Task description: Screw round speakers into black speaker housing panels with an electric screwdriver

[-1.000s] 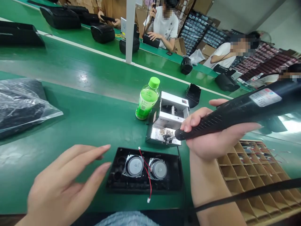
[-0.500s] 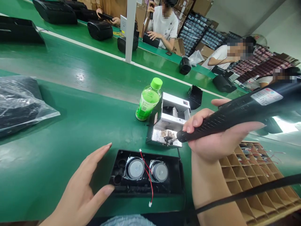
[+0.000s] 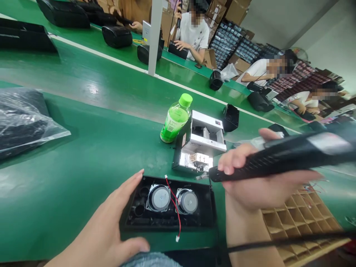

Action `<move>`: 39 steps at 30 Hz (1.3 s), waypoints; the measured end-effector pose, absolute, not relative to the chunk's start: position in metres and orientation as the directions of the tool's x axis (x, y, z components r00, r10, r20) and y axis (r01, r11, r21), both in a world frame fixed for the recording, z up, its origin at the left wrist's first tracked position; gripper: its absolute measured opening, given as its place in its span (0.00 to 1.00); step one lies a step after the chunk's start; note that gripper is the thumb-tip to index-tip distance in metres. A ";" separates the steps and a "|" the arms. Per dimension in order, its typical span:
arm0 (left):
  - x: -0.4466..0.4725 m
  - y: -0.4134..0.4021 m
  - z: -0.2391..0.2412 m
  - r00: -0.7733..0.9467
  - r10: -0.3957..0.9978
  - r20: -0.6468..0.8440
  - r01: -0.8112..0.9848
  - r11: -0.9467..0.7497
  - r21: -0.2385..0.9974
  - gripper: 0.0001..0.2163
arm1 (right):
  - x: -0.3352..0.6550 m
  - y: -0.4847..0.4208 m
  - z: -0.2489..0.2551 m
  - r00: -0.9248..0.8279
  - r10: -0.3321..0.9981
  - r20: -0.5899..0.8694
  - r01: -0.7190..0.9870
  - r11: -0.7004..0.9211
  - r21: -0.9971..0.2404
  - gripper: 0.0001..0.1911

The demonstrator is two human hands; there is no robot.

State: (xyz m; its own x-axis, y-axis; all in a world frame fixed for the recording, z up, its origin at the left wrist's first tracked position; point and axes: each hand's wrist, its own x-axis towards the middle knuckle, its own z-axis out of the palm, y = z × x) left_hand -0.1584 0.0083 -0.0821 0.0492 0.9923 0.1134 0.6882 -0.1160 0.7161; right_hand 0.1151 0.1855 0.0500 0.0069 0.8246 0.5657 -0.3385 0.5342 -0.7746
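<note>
My right hand [image 3: 250,185] is wrapped around a black electric screwdriver [image 3: 280,155], held nearly level and blurred at its rear. Its bit points left, just in front of the white screw feeder [image 3: 205,144]; whether a screw sits on it I cannot tell. Below lies a black speaker housing [image 3: 206,207], open side up, with two round speakers [image 3: 160,198] set in it. Across them runs a red wire [image 3: 178,218] with white plugs at its ends. My left hand [image 3: 102,218] is open at the housing's left end, fingers along its upper left corner and thumb below.
A green-capped bottle [image 3: 175,120] stands against the feeder's left side. Far left lies a clear plastic bag [image 3: 30,122] with something dark inside. A cardboard compartment tray [image 3: 303,218] is at lower right, near the screwdriver's black cord [image 3: 294,239]. Co-workers sit across the green bench [image 3: 91,155].
My right hand and the screwdriver have come down and toward me, its bit away from the feeder's front. My left hand has moved right, up to the housing.
</note>
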 end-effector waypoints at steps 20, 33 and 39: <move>-0.150 0.018 -0.082 0.031 0.980 0.194 0.669 -0.165 0.725 0.50 | 0.076 0.142 0.027 0.016 0.936 0.353 -0.308 0.340 -0.888 0.30; -0.155 0.019 -0.085 0.073 0.976 0.207 0.676 -0.201 0.709 0.52 | 0.070 0.144 0.030 -0.009 0.958 0.288 -0.218 0.279 -0.935 0.30; -0.152 0.018 -0.084 0.042 0.981 0.187 0.658 -0.168 0.734 0.51 | 0.069 0.142 0.030 0.055 0.955 0.291 -0.221 0.295 -0.929 0.27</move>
State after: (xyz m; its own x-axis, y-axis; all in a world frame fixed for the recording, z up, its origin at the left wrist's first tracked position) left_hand -0.1522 0.0178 -0.0845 0.0424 0.9814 0.1870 0.6583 -0.1683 0.7337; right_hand 0.0695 0.1418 0.0298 0.0547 0.9553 0.2905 -0.2210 0.2953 -0.9295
